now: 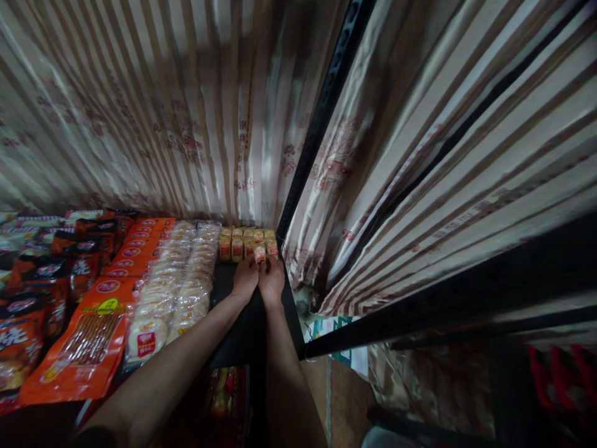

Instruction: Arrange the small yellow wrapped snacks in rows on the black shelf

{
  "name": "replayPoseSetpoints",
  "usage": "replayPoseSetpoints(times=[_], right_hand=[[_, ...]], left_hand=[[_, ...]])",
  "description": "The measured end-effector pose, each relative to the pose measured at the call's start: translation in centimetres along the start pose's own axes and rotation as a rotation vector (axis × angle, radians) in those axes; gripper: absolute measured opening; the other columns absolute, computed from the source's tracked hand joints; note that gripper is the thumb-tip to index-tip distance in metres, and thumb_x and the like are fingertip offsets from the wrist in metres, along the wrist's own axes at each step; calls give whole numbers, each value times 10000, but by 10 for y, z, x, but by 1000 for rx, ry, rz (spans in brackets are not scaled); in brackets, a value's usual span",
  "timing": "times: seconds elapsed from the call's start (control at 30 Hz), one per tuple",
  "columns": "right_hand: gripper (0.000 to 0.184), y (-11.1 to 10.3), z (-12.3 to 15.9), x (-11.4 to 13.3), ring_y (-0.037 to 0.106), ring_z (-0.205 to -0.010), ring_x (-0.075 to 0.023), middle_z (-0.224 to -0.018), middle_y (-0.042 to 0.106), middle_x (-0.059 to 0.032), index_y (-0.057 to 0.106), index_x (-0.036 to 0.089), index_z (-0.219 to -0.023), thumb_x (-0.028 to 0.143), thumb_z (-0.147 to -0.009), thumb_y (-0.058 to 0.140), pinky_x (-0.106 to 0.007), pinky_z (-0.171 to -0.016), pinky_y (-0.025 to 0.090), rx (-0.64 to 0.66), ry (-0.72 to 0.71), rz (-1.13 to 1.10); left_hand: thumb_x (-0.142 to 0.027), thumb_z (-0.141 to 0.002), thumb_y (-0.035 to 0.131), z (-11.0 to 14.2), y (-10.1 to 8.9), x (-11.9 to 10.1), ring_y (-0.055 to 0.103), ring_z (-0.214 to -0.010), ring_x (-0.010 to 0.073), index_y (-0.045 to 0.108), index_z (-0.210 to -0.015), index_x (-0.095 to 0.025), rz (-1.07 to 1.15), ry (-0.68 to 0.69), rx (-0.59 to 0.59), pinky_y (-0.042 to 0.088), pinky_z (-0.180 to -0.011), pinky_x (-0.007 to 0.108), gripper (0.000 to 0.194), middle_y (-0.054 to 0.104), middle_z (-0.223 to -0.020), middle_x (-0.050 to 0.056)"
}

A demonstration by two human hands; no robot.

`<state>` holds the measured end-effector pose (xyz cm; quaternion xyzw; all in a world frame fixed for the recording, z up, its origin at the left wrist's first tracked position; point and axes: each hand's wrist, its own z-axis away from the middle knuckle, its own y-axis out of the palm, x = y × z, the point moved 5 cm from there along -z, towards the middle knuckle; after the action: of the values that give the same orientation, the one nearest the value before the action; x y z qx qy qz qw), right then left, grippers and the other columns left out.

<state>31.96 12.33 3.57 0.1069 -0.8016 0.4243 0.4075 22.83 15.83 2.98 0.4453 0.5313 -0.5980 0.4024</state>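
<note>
Both arms reach out to the far right corner of a dark shelf (231,342). My left hand (245,277) and my right hand (272,278) close from either side on a small yellow snack packet (260,254) with a red and white label. Their fingertips meet around its near end. Behind and beside it stand rows of matching small packets (225,246), lined up against the back curtain. To the left of my hands lie two long rows of clear-wrapped round flat cakes (192,298).
Orange snack bags (97,336) overlap in a row farther left, beside darker orange-and-black bags (23,330). Striped curtains (209,124) hang behind. A black perforated post (317,124) rises at the corner, and a dark rail (420,298) crosses on the right.
</note>
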Motion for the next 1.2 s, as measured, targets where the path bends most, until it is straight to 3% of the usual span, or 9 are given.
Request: replayPoseSetpoints(times=[0.23, 0.7, 1.2], right_hand=[[352, 3, -3, -5, 559, -924, -223, -1008, 590, -132, 606, 124, -1109, 198, -822, 415, -330, -812, 437, -25, -3, -20], [427, 13, -6, -16, 560, -974, -204, -1064, 574, -147, 551, 92, -1200, 141, -796, 426, -310, -866, 443, -9, 37, -95], [415, 23, -8, -24, 559, -1000, -208, -1081, 595, -141, 567, 109, -1185, 137, -782, 471, -341, -898, 439, -29, 7, -194]], left_hand=[[-116, -769, 424, -6, 9, -2, 606, -952, 157, 642, -950, -195, 28, 33, 32, 443, -859, 262, 295, 679, -1006, 42], [-178, -753, 485, -13, 18, 11, 622, -868, 171, 617, -938, -185, 8, -49, 22, 454, -772, 271, 227, 679, -956, 61], [-144, -767, 499, -19, 20, 14, 610, -959, 164, 657, -975, -178, -106, -48, 20, 445, -851, 259, 263, 694, -974, 56]])
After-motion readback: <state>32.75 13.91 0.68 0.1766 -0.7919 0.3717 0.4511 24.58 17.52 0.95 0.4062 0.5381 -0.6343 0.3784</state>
